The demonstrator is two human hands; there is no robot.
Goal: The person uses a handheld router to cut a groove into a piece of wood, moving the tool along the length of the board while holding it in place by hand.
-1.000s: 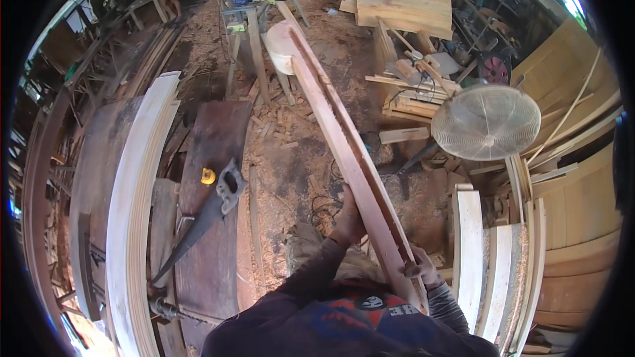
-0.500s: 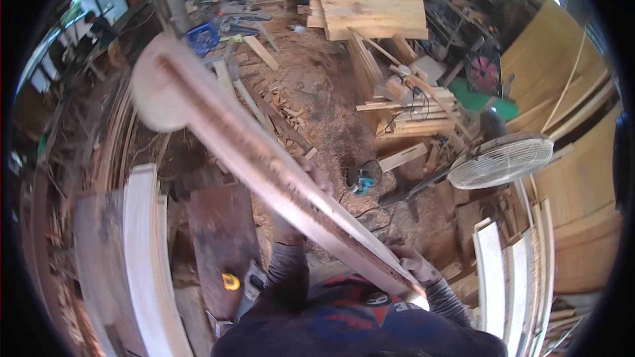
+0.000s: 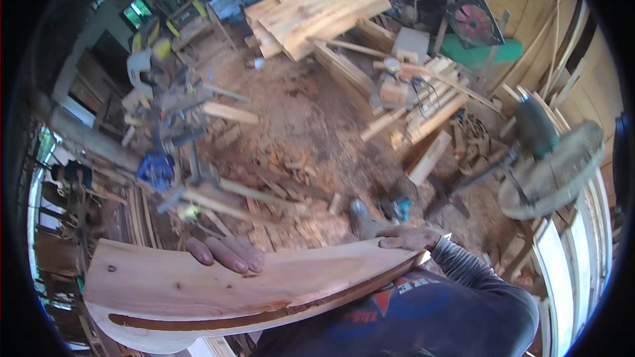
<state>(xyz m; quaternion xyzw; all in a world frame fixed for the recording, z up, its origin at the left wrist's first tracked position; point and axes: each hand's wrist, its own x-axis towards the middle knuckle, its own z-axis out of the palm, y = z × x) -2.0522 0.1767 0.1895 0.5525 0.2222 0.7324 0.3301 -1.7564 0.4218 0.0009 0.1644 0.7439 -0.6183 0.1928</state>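
Observation:
A long, pale wooden board (image 3: 278, 274) lies across the front of my body, its broad face up. A dark brown strip or groove runs along its near edge, and its wide left end bulges into a rounded lobe. The fingers of my left hand (image 3: 228, 254) curl over the far edge near the wide end; that palm and thumb are hidden behind the wood. At the narrow right end, my right hand (image 3: 410, 238) is closed around the board, thumb side hidden in part.
A standing fan (image 3: 555, 168) is close on the right, with a teal power tool (image 3: 400, 208) on the floor before it. Stacked planks (image 3: 317, 10) lie at the back. Wood offcuts and shavings cover the floor. White boards (image 3: 562, 277) lean at right.
The board has swung from a steep diagonal to nearly level across my body, its wide end moving down and left. My hands turned with it, and the view shifted.

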